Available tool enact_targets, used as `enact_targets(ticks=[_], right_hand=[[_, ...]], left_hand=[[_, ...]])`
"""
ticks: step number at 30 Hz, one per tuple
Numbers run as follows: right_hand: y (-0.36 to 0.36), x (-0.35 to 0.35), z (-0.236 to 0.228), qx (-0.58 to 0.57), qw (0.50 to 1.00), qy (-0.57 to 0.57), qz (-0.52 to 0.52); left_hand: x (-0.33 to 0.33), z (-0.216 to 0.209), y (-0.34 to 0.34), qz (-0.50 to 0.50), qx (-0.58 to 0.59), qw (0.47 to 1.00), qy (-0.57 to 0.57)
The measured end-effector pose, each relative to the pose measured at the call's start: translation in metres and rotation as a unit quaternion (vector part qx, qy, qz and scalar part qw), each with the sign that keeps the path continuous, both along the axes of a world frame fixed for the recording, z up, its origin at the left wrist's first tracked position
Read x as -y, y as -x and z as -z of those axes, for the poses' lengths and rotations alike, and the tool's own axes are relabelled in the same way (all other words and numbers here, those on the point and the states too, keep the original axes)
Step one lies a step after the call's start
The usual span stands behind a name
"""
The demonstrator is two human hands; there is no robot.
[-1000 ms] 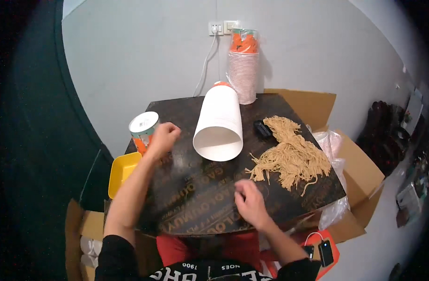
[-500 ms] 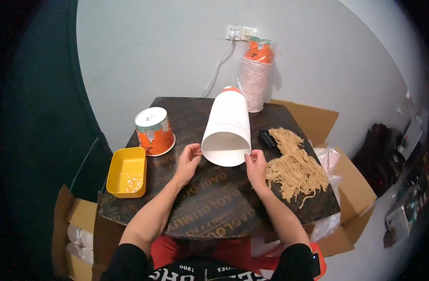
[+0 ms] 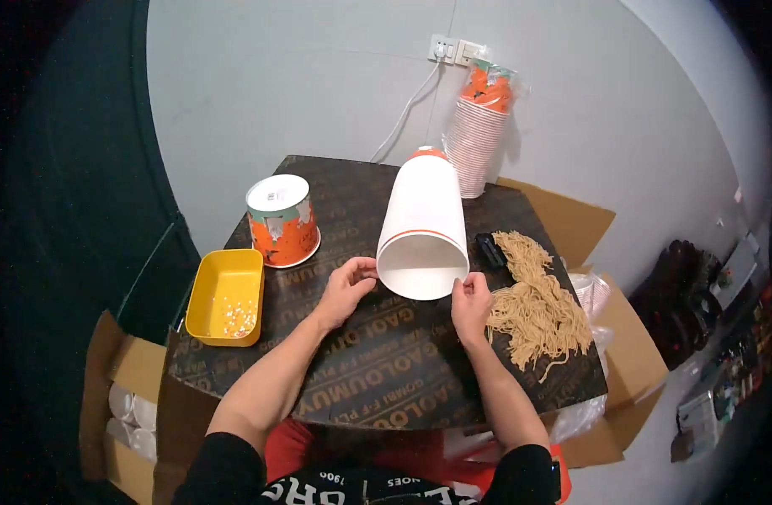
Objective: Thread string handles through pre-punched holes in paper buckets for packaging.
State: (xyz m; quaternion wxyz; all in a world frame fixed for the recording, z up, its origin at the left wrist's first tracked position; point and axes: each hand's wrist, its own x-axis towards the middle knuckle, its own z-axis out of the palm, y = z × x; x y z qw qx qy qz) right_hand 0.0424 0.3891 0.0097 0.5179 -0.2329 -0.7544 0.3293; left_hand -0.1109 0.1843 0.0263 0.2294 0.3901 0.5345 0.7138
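Note:
A long nested stack of white paper buckets (image 3: pixel 424 198) lies on its side on the table, with its mouth towards me. At the mouth, the front bucket (image 3: pixel 422 268) shows a thin orange band just behind its rim. My left hand (image 3: pixel 348 290) pinches the left side of that rim. On the opposite side, my right hand (image 3: pixel 472 307) grips the rim between thumb and fingers. The far end of the stack shows a bit of orange. Right of my right hand lies a heap of tan strings (image 3: pixel 537 307), with a black object (image 3: pixel 491 252) beside it.
An orange and green paper bucket (image 3: pixel 283 231) stands upside down at the left, behind a yellow bin (image 3: pixel 223 324) holding small pale bits. A bagged stack of buckets (image 3: pixel 477 135) leans on the wall. Open cardboard boxes (image 3: pixel 630 328) flank the dark table (image 3: pixel 378 353).
An orange band now shows behind the front bucket's rim, where there was plain white before. My hands stay on the rim. The whole view has shifted and tilted slightly.

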Motion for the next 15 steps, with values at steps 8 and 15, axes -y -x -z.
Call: enact_targets(ticks=[8,15], right_hand=[[-0.012,0.011,0.010,0.039,0.986,0.099,-0.125],[-0.040,0.022,-0.002,0.165,0.957,0.045,-0.234]], left_hand=[[0.001,0.003,-0.013,-0.026,-0.067,0.995,-0.065],[0.008,-0.018,-0.032,-0.153,-0.235,0.957,-0.078]])
